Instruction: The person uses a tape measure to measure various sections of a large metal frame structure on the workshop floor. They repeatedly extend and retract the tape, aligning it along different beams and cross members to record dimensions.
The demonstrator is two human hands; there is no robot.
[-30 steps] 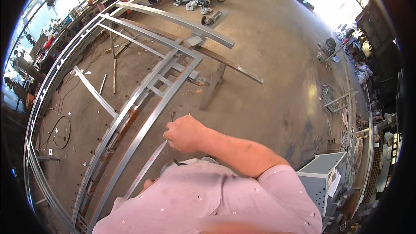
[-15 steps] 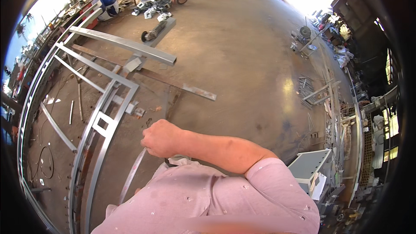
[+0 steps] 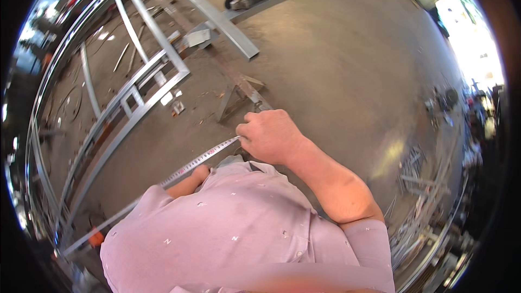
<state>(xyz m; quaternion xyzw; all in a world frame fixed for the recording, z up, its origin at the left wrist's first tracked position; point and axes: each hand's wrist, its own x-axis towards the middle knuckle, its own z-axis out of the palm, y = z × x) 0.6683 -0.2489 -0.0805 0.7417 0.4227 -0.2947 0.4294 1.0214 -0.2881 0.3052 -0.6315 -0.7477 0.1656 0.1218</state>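
A thin white measuring tape with printed markings (image 3: 202,157) runs straight down to the left across the person's front, its upper visible end pinched in the curled fingers of the right hand (image 3: 270,134). The left hand (image 3: 202,173) is just below the tape, partly hidden by the pink short-sleeved shirt (image 3: 217,222); I can't tell its grip from here. Farther left stands a silver-grey frame of square metal tubing (image 3: 154,24), near a rusty brown steel beam (image 3: 230,70).

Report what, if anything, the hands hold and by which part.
The right hand holds the measuring tape by its upper visible end; whether the left hand grips it cannot be told.
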